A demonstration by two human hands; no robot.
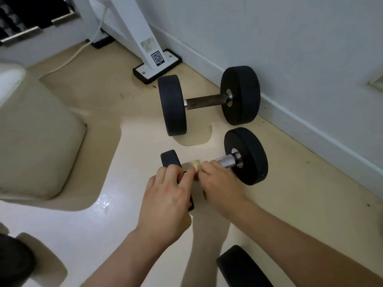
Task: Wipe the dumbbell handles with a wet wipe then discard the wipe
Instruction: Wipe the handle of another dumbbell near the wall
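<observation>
Two black dumbbells lie on the cream floor by the wall. The far dumbbell (208, 99) has a dark, rusty handle and nothing touches it. On the near dumbbell (245, 156), my left hand (165, 195) grips the left weight plate over its rim. My right hand (219, 183) is wrapped around the shiny metal handle and holds a small crumpled wet wipe (195, 163) against it. Only a pale bit of the wipe shows between my hands. The right end of the handle is bare and bright.
A white machine leg with a black foot plate (157, 67) stands behind the dumbbells. At the left is a cream cushion (35, 131). More black weights sit at the bottom right (240, 268) and bottom left (14, 264). The wall and skirting (310, 125) run along the right.
</observation>
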